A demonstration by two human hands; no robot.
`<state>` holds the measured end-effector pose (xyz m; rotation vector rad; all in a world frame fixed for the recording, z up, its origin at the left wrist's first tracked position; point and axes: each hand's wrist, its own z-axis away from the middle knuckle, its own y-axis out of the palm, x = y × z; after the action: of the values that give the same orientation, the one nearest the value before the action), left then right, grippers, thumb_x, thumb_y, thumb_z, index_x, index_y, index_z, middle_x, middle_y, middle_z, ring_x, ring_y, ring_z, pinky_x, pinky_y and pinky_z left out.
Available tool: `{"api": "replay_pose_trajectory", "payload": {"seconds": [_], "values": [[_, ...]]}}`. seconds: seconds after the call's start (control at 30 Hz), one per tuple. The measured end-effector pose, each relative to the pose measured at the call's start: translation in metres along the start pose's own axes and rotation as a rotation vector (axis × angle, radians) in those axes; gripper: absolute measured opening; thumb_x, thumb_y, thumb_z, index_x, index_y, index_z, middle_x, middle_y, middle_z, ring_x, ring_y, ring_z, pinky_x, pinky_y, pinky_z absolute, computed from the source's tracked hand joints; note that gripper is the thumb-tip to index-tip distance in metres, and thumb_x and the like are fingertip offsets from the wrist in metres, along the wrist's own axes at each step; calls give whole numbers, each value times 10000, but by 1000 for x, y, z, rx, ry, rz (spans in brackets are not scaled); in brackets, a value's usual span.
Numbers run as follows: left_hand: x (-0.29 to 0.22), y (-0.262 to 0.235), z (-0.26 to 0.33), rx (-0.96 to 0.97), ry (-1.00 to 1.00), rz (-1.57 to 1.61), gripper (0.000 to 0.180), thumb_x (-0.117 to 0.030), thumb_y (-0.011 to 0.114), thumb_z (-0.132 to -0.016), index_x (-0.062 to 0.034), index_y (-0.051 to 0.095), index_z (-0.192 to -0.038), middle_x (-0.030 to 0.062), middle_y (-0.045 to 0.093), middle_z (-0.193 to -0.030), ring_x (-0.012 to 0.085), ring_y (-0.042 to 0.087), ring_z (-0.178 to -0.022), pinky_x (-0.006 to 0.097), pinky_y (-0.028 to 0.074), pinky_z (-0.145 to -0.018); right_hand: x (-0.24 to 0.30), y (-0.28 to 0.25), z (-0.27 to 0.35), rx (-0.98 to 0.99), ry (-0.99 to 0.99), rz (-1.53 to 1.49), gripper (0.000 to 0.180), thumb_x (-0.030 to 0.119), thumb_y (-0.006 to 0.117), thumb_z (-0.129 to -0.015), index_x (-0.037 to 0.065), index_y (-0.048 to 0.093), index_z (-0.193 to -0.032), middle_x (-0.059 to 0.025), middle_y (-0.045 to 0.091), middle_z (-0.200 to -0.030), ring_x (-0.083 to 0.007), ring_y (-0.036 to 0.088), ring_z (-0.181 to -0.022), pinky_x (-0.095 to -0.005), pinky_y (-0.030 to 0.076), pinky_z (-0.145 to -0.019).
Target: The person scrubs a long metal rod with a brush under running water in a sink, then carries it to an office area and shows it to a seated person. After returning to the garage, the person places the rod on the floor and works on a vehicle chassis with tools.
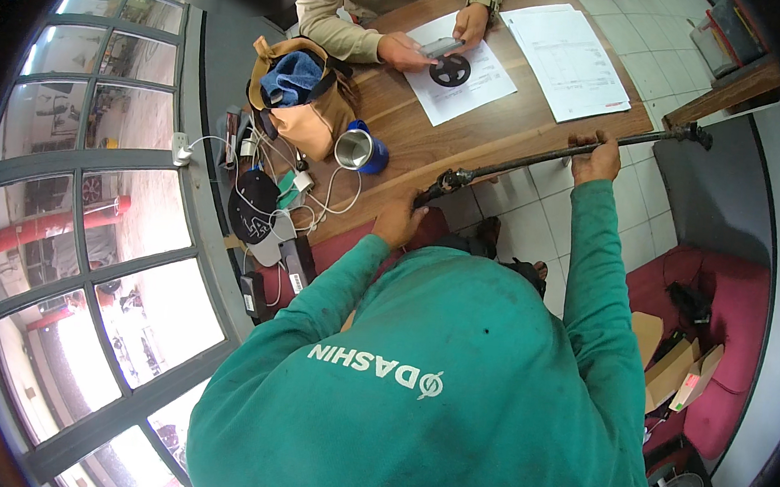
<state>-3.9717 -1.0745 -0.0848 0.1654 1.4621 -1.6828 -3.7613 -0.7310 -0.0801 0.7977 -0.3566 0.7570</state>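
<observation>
Holding a long, dark, rod-like metal shaft (541, 157) crosswise with both hands appears to be the step in hand. The left hand (398, 219) is closed around the thicker, jointed end, though the shaft and the angle hide part of its grip; the right hand (598, 158) is wrapped around the bar nearer its far end, fingers curled over it. The shaft slants up to the right along the near edge of the brown wooden tabletop (470, 136); whether it touches the wood, I cannot tell. Any next move, I judge, calls for both hands to travel together, keeping the ends off the papers and mug.

Counted, there is one shaft, one blue mug with a silvery inside (372, 154), one tan bag (313, 116) holding one blue cloth (291, 80), and one black cap with a grey brim (252, 207). White cables (343, 206) lie too tangled to count. Opposite, a co-worker's two hands (403, 53) hold one grey, flat, phone-like device (442, 47) over one white sheet showing a black spoked wheel (450, 70); one group of overlapping white papers (570, 62) lies beside it.
</observation>
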Motion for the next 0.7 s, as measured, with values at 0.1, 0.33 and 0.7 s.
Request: {"api": "replay_pose_trajectory", "payload": {"seconds": [0.1, 0.33, 0.7], "values": [[14, 4, 1, -7, -84, 114, 446, -268, 699, -939, -17, 574, -1285, 232, 662, -1168, 398, 621, -1133, 455, 477, -978, 0, 0, -1, 51, -22, -21, 193, 70, 493, -1005, -86, 507, -1118, -146, 530, -916, -284, 581, -727, -507, 578, -735], [3, -14, -4, -35, -118, 221, 433, -383, 714, -932, -14, 673, -1155, 184, 704, -986, 264, 661, -918, 384, 502, -848, -2, -6, -16, 122, -5, -39, 235, 73, 465, -1033, -136, 480, -1139, -202, 558, -984, -337, 617, -830, -547, 587, -827], [-4, -30, -8, -45, 17, 133, 434, -392, 714, -927, -19, 706, -1147, 170, 731, -967, 245, 685, -896, 394, 505, -806, 2, -17, -16, 164, 19, -11, 253, 161, 452, -1066, -71, 547, -1034, -213, 622, -943, -345, 648, -875, -564, 567, -925]]}}
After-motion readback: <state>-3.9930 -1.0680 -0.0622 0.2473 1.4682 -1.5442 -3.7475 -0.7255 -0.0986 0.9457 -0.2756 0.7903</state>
